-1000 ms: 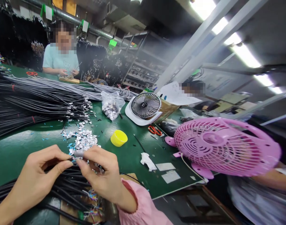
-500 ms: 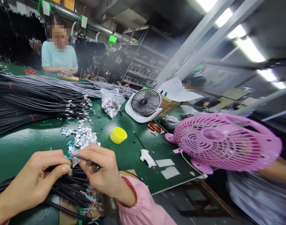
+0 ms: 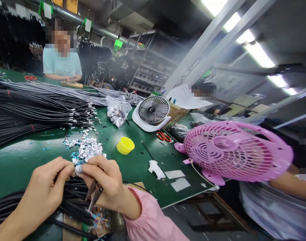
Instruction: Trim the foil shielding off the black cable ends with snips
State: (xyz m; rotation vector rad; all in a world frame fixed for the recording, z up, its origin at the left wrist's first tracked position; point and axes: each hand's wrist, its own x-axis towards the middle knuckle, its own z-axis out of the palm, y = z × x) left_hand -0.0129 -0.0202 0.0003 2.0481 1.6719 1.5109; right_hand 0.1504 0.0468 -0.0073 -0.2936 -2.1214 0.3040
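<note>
My left hand (image 3: 51, 185) is closed in a pinch on the end of a black cable, mostly hidden by the fingers. My right hand (image 3: 106, 180) meets it fingertip to fingertip, pinching a silvery piece of foil (image 3: 79, 168) at the cable end, where a bit of blue shows. A pair of metal snips (image 3: 94, 197) is also tucked in my right hand, blades pointing down and apart. Below both hands lies a bundle of black cables (image 3: 75, 201) with coloured wire ends (image 3: 101, 219). Just beyond them is a heap of foil scraps (image 3: 90, 149).
A large cable bundle (image 3: 42, 103) covers the table's left. Ahead are a plastic bag (image 3: 118, 112), a yellow cup (image 3: 125, 145), a white fan (image 3: 153, 110) and orange scissors (image 3: 163, 136). A pink fan (image 3: 233, 150) stands right. A co-worker (image 3: 62, 63) sits across the table.
My right hand has turned, so the snips' blades now show below it. The fingertips of both hands have come closer together at the cable end. The view has shifted slightly.
</note>
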